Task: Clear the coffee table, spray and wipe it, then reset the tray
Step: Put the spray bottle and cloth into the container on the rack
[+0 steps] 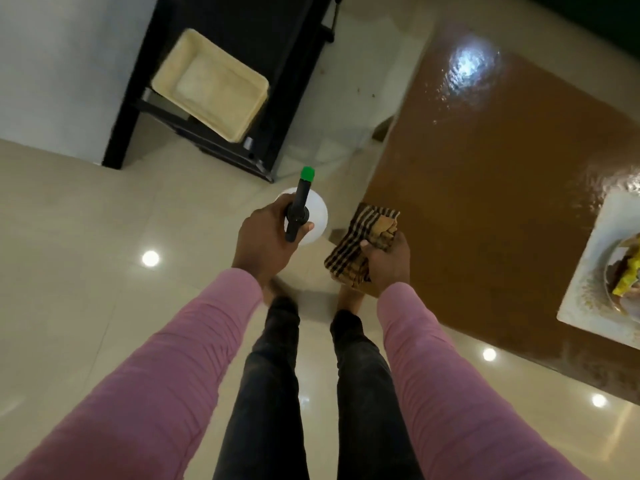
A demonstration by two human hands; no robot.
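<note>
My left hand (263, 242) grips a white spray bottle (317, 211) by its black head, whose green nozzle points away from me. My right hand (389, 259) holds a folded tan-and-black checked cloth (367, 237) at the near left corner of the brown coffee table (491, 202). The tabletop shines with a bright light reflection at its far end. A white tray (588, 271) sits on the table at the right edge of view, carrying a dish with yellow and brown contents, partly cut off.
A black stand (242, 39) against the white wall at the top left holds a cream rectangular basket (211, 88). Glossy beige floor tiles spread between the stand and the table. My legs and bare feet are below my hands.
</note>
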